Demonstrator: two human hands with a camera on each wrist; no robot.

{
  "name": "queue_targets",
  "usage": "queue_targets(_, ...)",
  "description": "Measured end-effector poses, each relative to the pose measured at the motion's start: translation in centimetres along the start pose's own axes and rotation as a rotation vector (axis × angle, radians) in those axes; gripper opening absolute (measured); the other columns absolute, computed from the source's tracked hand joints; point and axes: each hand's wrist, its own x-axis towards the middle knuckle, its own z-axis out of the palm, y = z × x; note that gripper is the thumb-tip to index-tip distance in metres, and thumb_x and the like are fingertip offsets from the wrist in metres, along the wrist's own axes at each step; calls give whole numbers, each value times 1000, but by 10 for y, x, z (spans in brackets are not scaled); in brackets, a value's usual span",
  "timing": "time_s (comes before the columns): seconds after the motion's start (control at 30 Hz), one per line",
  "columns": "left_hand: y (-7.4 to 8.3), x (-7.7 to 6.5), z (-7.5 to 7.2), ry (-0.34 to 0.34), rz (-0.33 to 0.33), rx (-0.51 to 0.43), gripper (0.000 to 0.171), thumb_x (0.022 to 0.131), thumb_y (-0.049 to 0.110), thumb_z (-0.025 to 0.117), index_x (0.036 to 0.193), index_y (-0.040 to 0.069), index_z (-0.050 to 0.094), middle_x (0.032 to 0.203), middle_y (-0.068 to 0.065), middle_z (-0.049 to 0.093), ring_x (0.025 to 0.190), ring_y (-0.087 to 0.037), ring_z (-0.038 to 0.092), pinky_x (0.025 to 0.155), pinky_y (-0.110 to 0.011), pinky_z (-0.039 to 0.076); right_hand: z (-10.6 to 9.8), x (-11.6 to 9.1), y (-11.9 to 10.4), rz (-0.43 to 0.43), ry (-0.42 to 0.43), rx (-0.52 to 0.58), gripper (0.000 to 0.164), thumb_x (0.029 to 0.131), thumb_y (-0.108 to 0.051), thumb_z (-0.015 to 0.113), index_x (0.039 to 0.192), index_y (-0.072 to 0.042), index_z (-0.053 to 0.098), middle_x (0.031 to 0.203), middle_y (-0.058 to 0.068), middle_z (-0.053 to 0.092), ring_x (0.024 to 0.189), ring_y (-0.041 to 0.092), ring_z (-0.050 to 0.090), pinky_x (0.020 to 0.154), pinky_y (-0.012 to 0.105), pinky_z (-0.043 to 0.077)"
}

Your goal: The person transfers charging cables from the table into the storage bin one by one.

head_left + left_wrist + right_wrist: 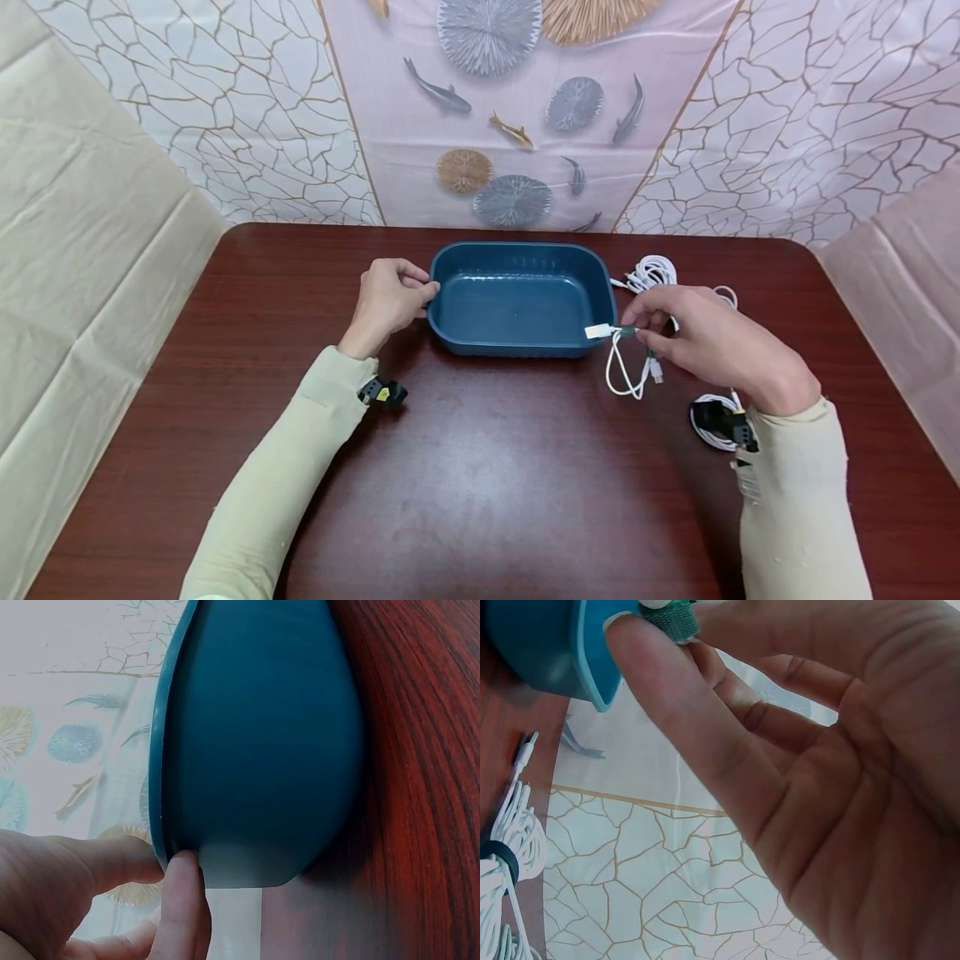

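Note:
A blue plastic basin (517, 343) stands at the back middle of the table. My left hand (386, 302) pinches its left rim between thumb and fingers; the left wrist view shows the basin's outer wall (262, 750) close up. At the basin's right front corner, my right hand (697, 337) pinches a short white USB cable (617, 367) by its green strap (676, 621). One white plug (598, 332) of that cable points left over the basin's rim, and another connector hangs below the fingers.
Behind my right hand lies a coiled white cable (654, 271), held by a dark band in the right wrist view. Another coiled white cable (708, 442) lies partly hidden by the right wrist camera. The brown table (480, 483) ends at a patterned cloth (262, 108).

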Motion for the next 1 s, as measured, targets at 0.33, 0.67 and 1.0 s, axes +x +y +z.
queue_targets(0.33, 1, 0, -1, -2, 10, 12, 21, 95, 19, 73, 107, 2, 69, 95, -16, 73, 70, -21, 76, 78, -43, 66, -6, 6, -11, 59, 42, 11, 20, 91, -1, 69, 103, -15, 75, 84, -4, 67, 78, 10, 59, 68, 21, 51)
queue_targets(0.67, 1, -1, 2, -6, 6, 10, 21, 95, 20, 74, 107, 3, 69, 95, -15, 73, 70, -21, 76, 77, -40, 66, -5, 12, -11, 98, 34, 14, 18, 92, -2, 67, 104, -14, 74, 84, -2, 65, 78, 12, 57, 67, 22, 49)
queue_targets(1.0, -1, -2, 0, -10, 4, -8, 23, 95, 20, 74, 108, 2, 68, 95, -16, 72, 73, -24, 77, 78, -41, 66, -2, 17, -8, 69, 80, 1, 18, 93, -2, 67, 106, -12, 73, 93, 1, 68, 82, 13, 59, 70, 25, 50)
